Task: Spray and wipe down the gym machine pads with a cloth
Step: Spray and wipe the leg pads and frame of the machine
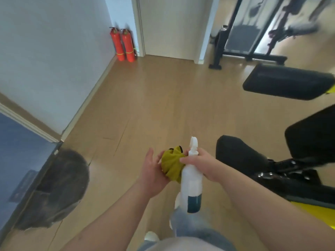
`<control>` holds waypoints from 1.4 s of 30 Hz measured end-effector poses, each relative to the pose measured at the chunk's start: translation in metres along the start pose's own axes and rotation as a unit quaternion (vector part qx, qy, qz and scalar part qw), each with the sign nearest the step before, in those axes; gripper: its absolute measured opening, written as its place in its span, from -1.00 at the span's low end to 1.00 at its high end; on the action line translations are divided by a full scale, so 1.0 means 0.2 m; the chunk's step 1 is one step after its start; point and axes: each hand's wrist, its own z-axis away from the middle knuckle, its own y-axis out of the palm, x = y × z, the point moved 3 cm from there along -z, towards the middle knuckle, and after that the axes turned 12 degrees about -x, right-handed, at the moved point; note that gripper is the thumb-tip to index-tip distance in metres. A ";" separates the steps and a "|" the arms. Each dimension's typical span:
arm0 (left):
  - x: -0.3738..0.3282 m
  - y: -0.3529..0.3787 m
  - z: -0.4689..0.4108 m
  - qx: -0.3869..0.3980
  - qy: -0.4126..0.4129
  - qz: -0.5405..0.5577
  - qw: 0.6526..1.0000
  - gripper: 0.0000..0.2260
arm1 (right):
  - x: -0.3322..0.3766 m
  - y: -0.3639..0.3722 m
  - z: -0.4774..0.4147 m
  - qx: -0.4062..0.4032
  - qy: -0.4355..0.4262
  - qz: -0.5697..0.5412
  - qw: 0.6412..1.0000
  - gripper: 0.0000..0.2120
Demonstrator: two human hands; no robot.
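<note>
Black cushioned gym machine pads (241,154) are seen just right of the white plastic spray bottle (192,180), with two red fire extinguishers (123,45) far beyond it. The bottle's neck is gripped by the right hand (201,163), and a crumpled yellow cloth (171,164), touching its left side, is cradled in curved fingers of the left hand (151,173).
</note>
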 end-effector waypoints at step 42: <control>0.10 2.13 -1.39 0.370 0.061 -0.734 0.566 -0.57 | -0.25 -0.81 -0.78 -0.497 0.251 -0.550 0.623 -0.70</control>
